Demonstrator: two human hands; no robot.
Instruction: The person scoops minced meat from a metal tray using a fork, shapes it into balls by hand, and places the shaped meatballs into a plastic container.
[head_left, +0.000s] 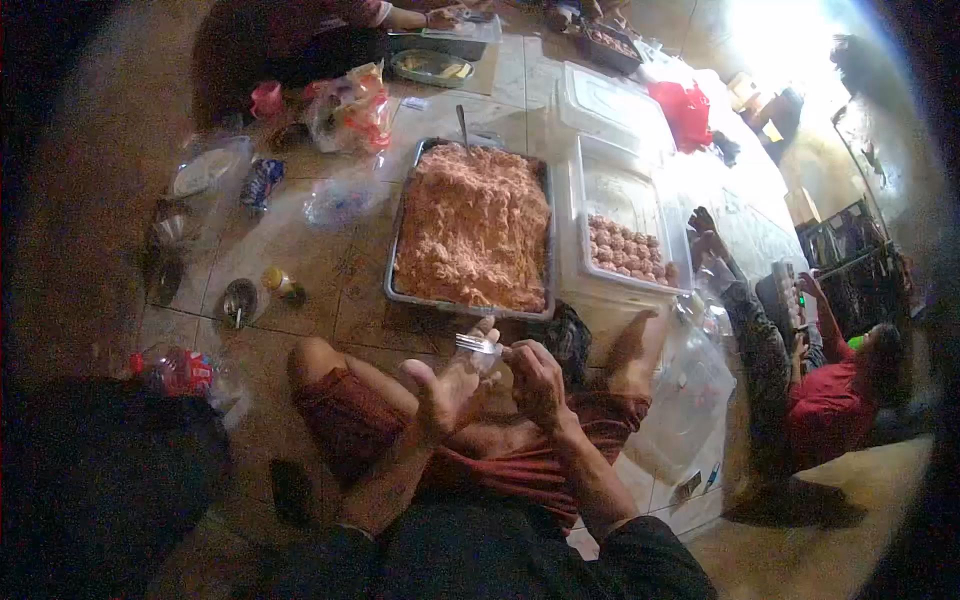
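Head view: the right hand (539, 382) is pinching a shiny metal fork (476, 344) at the fingers of the left hand (449, 392), whose thumb is standing apart. Coarse, pinkish mince (478, 225) is filling a rectangular tray (400, 297) just beyond.

The fork (476, 344) is silver, the minced mixture (475, 230) pinkish brown — the shorts (345, 415) dark red, the plastic bag (682, 112) bright red.

The right hand (540, 382) grips a fork (478, 344), its tines by the fingers of the opened left hand (445, 388). Beyond sits a tray (470, 307) heaped with pinkish mixture (475, 230); to its right, a clear container (615, 190) holds rounded balls (630, 252).
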